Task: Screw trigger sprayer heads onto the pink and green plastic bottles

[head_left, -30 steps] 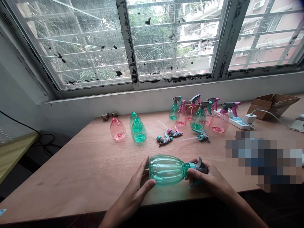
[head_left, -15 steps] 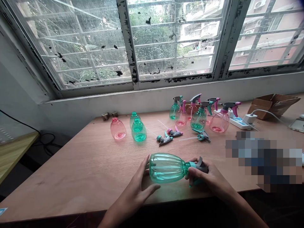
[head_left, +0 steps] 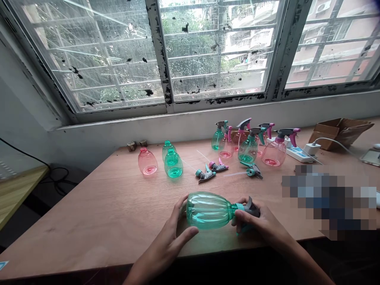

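A clear green spray bottle (head_left: 209,210) lies on its side near the front edge of the wooden table (head_left: 103,213). My left hand (head_left: 170,241) cups the bottle's rounded base, fingers and thumb curled round it. My right hand (head_left: 261,225) is closed on the grey and teal trigger head (head_left: 247,209) at the bottle's neck.
Farther back stand a pink bottle (head_left: 147,161) and two green bottles (head_left: 173,163) without heads. Three loose trigger heads (head_left: 213,170) lie mid-table. Several finished spray bottles (head_left: 252,144) stand at the back right, beside a power strip (head_left: 298,152) and a cardboard box (head_left: 340,130).
The green bottle has turned slightly in my hands and my left thumb has shifted along its base. Everything else is as before.
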Tool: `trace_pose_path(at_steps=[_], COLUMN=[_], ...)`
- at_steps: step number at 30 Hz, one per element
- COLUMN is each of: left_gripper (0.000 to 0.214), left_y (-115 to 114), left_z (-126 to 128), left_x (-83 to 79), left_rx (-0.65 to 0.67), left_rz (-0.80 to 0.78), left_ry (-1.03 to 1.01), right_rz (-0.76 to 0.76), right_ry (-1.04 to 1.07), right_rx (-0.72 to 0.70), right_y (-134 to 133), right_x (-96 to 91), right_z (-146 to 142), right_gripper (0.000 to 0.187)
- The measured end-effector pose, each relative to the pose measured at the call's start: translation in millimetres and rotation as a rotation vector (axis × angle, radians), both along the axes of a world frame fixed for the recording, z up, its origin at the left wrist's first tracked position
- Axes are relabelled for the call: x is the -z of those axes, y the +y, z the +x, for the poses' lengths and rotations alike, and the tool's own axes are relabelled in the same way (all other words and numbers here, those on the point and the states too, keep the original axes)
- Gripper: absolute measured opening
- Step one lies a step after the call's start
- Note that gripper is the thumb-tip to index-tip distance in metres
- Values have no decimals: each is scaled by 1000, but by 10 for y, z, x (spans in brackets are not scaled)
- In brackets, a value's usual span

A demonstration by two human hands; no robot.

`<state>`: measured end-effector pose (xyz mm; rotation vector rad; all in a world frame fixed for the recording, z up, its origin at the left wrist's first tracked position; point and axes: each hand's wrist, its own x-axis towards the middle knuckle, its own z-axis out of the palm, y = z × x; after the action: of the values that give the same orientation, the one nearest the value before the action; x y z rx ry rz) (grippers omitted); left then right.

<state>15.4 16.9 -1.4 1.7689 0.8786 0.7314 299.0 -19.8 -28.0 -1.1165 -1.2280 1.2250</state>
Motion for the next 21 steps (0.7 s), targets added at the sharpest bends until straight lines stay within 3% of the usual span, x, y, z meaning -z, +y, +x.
trace_pose_path(at_steps=[3, 10, 17, 21], left_gripper=[68, 77, 71, 89], left_y=[13, 36, 7, 45], left_z=[-20, -20, -7, -5], left_x=[11, 47, 30, 71], left_rx=[-48, 19, 9, -14], left_rz=[-51, 79, -54, -33], left_ry=[-25, 50, -98, -75], right_rz=[-3, -2, 0, -9], right_ry=[-7, 66, 78, 81], right_rx=[3, 34, 11, 25], right_y=[5, 23, 13, 15], right_x=[0, 24, 11, 19], right_z=[-3, -10, -16, -9], right_gripper=[40, 42, 38, 38])
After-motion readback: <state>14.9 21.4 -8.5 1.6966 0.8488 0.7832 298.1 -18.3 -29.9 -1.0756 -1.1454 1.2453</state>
